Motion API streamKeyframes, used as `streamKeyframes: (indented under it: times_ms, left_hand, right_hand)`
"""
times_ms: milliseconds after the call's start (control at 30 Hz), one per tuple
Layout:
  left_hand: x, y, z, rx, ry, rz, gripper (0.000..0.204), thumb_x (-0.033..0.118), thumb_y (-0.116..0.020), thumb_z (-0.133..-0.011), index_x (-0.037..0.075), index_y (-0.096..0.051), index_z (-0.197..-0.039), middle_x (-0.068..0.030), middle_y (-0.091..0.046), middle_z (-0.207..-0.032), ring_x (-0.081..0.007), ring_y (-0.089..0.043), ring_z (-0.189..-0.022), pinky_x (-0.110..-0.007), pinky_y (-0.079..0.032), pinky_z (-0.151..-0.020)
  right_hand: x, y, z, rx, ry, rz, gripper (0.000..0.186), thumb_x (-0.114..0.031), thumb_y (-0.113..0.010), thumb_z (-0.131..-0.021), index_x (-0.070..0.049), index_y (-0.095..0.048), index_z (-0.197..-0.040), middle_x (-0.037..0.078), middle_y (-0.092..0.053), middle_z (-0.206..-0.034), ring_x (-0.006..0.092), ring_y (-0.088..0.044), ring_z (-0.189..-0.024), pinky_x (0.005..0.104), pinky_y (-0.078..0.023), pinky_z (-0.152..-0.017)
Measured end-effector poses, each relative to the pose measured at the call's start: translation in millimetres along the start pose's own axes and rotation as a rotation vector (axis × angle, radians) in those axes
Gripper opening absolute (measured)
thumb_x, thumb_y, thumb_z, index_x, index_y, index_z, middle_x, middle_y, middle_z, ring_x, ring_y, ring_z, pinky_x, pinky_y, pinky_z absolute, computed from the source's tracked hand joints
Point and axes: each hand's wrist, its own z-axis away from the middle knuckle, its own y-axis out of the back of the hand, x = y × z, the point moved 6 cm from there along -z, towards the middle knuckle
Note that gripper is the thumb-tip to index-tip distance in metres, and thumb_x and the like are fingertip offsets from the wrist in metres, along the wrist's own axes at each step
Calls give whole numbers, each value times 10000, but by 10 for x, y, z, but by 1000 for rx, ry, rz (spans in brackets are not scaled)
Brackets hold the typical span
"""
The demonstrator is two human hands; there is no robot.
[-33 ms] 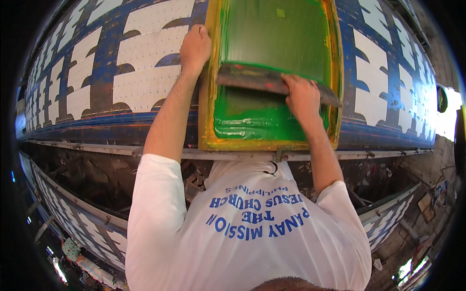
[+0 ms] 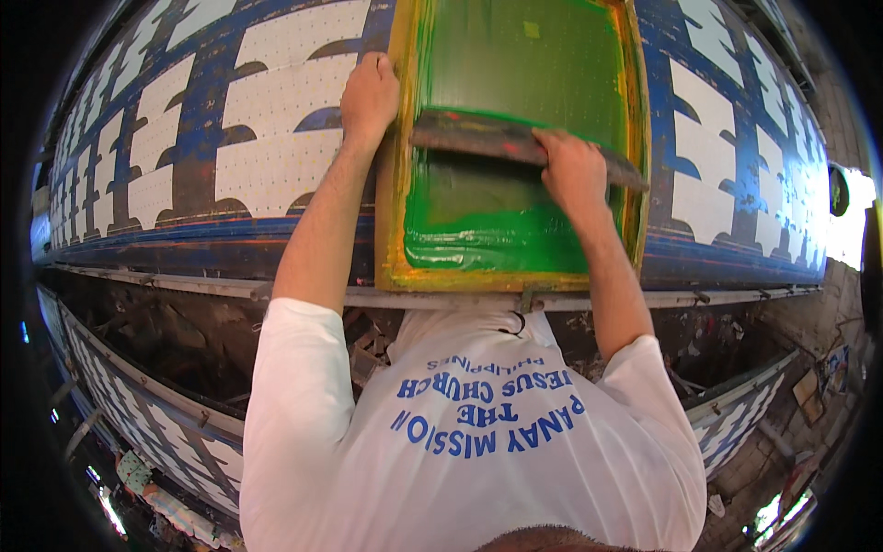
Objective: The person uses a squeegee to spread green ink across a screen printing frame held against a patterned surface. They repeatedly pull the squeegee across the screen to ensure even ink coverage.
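A printing screen (image 2: 497,279) with a yellow-stained frame lies on the long table in front of me. Its mesh (image 2: 497,55) looks green and see-through, and thick wet green ink (image 2: 478,241) pools at the near end. Across the mesh rests a long, dark squeegee (image 2: 469,139), stained with red specks and tilted slightly down to the right. My right hand (image 2: 575,170) is closed round it, right of its middle. Fingers curled, my left hand (image 2: 371,99) grips the frame's left side; its fingertips are partly hidden.
White cut pieces (image 2: 280,101) with curved notches lie in rows on the blue-stained table (image 2: 198,110), left and right of the screen. A metal rail (image 2: 212,285) runs along the near edge. Behind me, another table (image 2: 138,396) carries similar pieces, with clutter beneath.
The squeegee and my right hand have moved slightly away from me across the mesh. My left hand stays on the frame.
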Motion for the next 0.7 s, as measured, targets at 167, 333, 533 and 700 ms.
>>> streamKeyframes:
  times_ms: [167, 333, 533, 700]
  left_hand:
    - [85, 28, -96, 36, 2, -43, 368, 325, -463, -1104, 64, -700, -1208, -236, -745, -1142, -452, -691, -1095, -543, -531, -929]
    - [126, 29, -46, 67, 35, -127, 368, 320, -476, -1109, 53, -705, -1218, -250, -749, -1131, -459, -703, -1073, -526, -540, -920]
    - [165, 33, -27, 105, 31, -156, 357, 318, -482, -1110, 61, -707, -1212, -250, -756, -1099, -461, -710, -1053, -523, -551, -896]
    - [170, 24, -26, 106, 42, -225, 347, 323, -469, -1110, 86, -704, -1206, -227, -759, -1079, -449, -713, -1025, -540, -553, -881]
  right_hand:
    - [595, -187, -1482, -22, -49, 67, 287, -114, -686, -893, -195, -809, -1139, 147, -795, -1025, 376, -774, -962, 502, -626, -823]
    - [1027, -248, -2590, 14, -10, 100, 233, -155, -695, -909, -161, -814, -1110, 170, -794, -1058, 381, -775, -1002, 501, -631, -870]
    - [1201, -252, -3009, 20, 27, 119, 192, -182, -712, -900, -142, -820, -1054, 176, -794, -1060, 394, -772, -1003, 507, -635, -859]
    - [1129, -262, -2714, 39, 53, 98, 197, -174, -760, -860, -155, -830, -1043, 184, -794, -1040, 391, -780, -969, 499, -642, -840]
